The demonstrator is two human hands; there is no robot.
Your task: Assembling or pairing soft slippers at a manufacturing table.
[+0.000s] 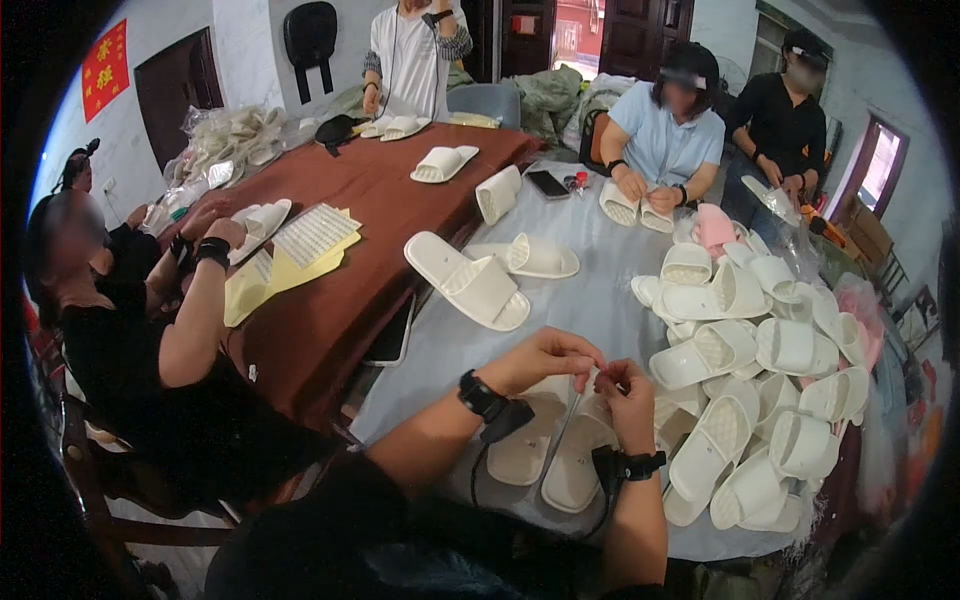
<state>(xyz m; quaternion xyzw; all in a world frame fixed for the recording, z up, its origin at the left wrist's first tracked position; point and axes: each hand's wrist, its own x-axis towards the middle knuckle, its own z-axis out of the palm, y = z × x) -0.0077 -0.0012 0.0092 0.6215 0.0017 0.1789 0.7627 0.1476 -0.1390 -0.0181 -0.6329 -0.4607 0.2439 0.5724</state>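
Observation:
My left hand [555, 361] and my right hand [628, 400] come together fingertip to fingertip, both closed in a pinch. Whatever is between the fingers is too small to make out. A thin, silvery, rod-like piece [566, 428] slants down from just below the fingertips; which hand holds it, if either, I cannot tell. Under my hands lie two cream slippers side by side, a left one [520, 452] and a right one [577, 472], toes partly hidden by my hands. Beyond my left hand, a cream slipper [470, 283] rests against another slipper [540, 258].
A large heap of cream slippers [715, 350] rises to my right, with a pink slipper [713, 228] on it. Across the table, a person [665, 140] handles slippers near a phone [548, 184]. At left, yellow sheets [300, 255] lie on the brown table [400, 200] beside a seated person [150, 340].

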